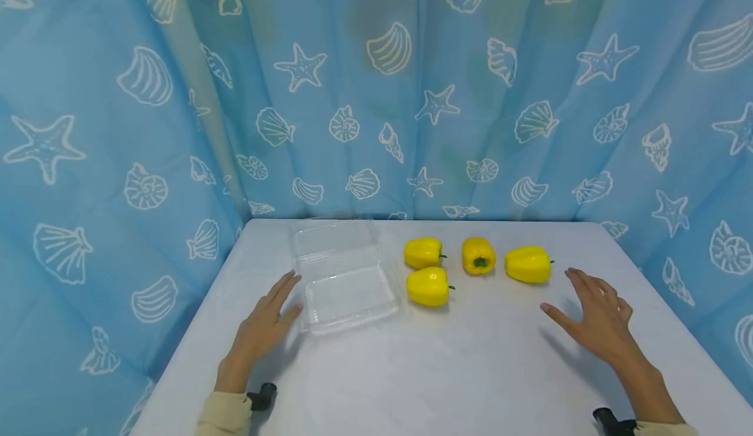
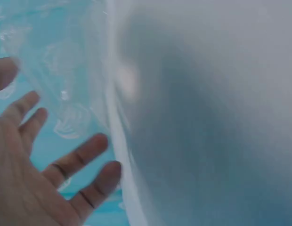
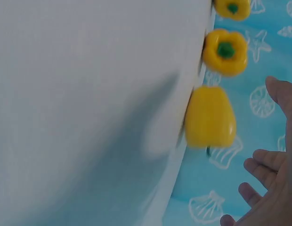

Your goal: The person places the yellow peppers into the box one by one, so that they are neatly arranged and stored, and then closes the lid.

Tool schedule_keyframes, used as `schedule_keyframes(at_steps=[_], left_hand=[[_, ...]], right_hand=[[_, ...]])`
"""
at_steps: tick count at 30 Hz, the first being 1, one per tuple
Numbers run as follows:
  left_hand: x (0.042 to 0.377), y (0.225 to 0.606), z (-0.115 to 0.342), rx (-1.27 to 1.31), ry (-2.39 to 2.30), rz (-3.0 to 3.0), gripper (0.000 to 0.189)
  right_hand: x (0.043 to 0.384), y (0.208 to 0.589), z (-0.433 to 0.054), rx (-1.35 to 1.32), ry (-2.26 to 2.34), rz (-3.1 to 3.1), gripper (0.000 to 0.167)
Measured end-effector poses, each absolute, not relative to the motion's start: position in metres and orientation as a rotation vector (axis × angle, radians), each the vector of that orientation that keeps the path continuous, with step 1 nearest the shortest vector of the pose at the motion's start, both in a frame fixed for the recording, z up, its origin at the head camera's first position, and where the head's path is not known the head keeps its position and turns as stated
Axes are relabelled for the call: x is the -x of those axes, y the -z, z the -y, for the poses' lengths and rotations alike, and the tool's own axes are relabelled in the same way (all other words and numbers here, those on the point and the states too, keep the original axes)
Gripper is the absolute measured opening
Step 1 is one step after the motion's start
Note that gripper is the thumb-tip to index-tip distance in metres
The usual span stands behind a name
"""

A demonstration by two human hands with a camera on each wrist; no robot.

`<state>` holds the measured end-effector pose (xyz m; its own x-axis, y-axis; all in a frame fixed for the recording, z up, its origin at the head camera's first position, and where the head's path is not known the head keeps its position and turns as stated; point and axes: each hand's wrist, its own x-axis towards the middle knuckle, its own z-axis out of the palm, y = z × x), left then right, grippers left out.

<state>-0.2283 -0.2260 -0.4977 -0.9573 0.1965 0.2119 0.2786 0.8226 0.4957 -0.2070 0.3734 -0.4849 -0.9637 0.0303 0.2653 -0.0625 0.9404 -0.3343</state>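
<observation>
A clear plastic clamshell box [image 1: 353, 295] lies with its lid folded back on the left half of the table. My left hand [image 1: 261, 325] hovers by its left side, fingers spread and holding nothing. Right of the box are several yellow bell peppers: one nearest the front [image 1: 428, 286], one behind it [image 1: 423, 253], one with its green stem facing me [image 1: 478, 255], and one lying on its side at the right [image 1: 528, 265]. Just right of that last pepper, my right hand [image 1: 600, 318] is held above the table with fingers apart. In the right wrist view its palm [image 3: 273, 207] shows bare.
A white-covered table [image 1: 447, 370] carries everything. Blue curtains [image 1: 365, 96] printed with white shells and starfish hang along its back and sides. A small black device [image 1: 263, 397] is strapped at the left wrist, and another [image 1: 612, 421] at the right.
</observation>
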Motion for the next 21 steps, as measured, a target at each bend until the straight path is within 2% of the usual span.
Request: schedule_keyframes(at_steps=[21], left_hand=[[0.222, 0.516, 0.220, 0.325, 0.857, 2.723, 0.057]], right_hand=[[0.226, 0.476, -0.295, -0.243, -0.712, 2.786, 0.091]])
